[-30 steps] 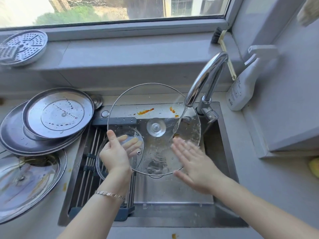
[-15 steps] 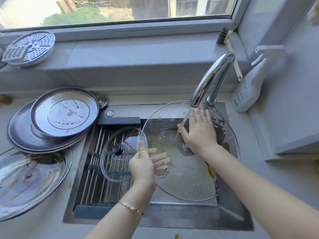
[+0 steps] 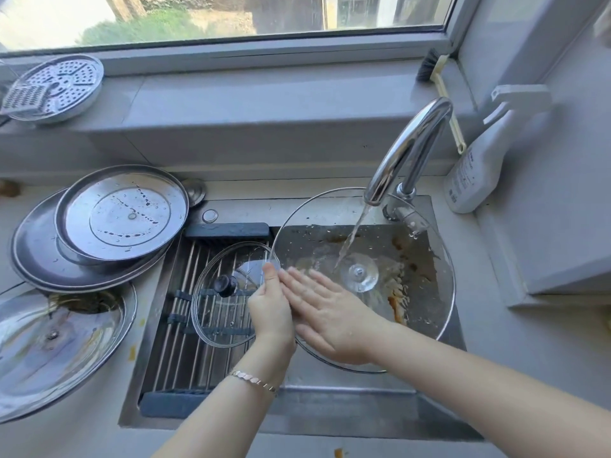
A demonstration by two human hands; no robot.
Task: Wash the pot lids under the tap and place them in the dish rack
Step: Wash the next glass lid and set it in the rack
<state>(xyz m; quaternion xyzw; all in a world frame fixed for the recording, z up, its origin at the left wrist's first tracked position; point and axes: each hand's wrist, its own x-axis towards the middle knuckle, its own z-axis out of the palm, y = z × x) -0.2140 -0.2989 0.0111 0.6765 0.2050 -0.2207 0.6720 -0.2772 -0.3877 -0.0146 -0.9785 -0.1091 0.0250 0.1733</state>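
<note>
Large glass lid (image 3: pixel 423 285) over sink (image 3: pixel 330 408), under tap (image 3: pixel 406 150) stream. Left hand (image 3: pixel 269 312) grips its left rim. Right hand (image 3: pixel 330 319), fingers flat and straight, has slid from knob (image 3: pixel 358 276) to lower-left glass, beside left hand.

Left hand (image 3: pixel 271 314) gripping glass lid (image 3: pixel 360 276), right hand (image 3: pixel 330 317) flat

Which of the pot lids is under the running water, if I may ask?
The large glass lid with the clear knob, over the sink; the small black-knobbed lid lies on the dish rack, the steel lids on the counter.
</note>
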